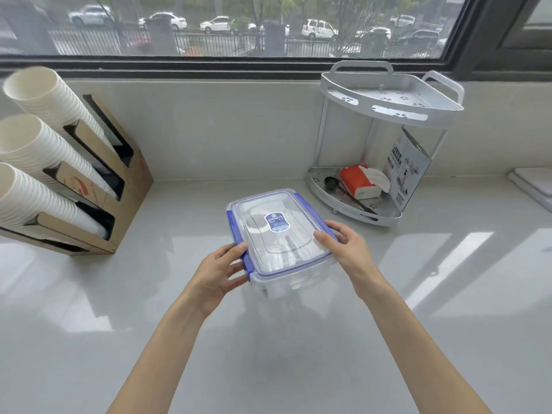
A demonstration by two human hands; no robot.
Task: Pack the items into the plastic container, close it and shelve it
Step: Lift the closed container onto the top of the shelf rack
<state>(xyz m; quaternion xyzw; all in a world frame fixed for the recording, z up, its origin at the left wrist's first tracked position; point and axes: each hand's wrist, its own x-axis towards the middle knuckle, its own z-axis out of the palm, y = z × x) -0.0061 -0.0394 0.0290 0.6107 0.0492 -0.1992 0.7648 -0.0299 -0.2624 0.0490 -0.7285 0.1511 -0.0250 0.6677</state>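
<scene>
A clear plastic container (280,252) with a transparent lid and blue latches sits in the middle of the pale counter, a blue label on the lid. Pale items show dimly through its walls. My left hand (221,270) grips its near left corner, thumb on the blue side latch. My right hand (343,243) holds its right side, thumb resting on the lid's edge. The two-tier grey corner shelf (388,109) stands at the back right, its top tier bare.
A cardboard dispenser (98,186) with three stacks of white paper cups fills the left. The shelf's lower tier holds an orange tissue pack (361,180), a dark spoon (331,183) and a printed card. A white board (534,183) lies at the far right edge.
</scene>
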